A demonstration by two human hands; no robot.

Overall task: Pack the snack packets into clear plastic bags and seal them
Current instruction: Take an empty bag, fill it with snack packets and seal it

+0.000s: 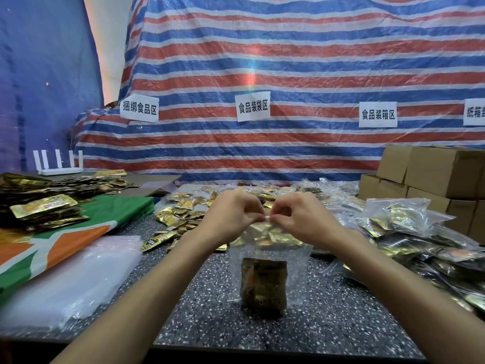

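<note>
- A clear bag stands on the speckled table just below the hands, with dark gold snack packets in its bottom.
- The left hand and right hand, close together, each pinch the bag's top edge.
- Empty bags lie left of the left hand.
- Loose packets lie beyond it.
- Filled bags are heaped right of the right hand, with boxes behind.

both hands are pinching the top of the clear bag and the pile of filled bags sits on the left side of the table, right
Not quite. The left hand and right hand do pinch the top of the clear bag, but the pile of filled bags sits on the right side of the table, as the head view shows. Empty bags lie on the left.
</note>
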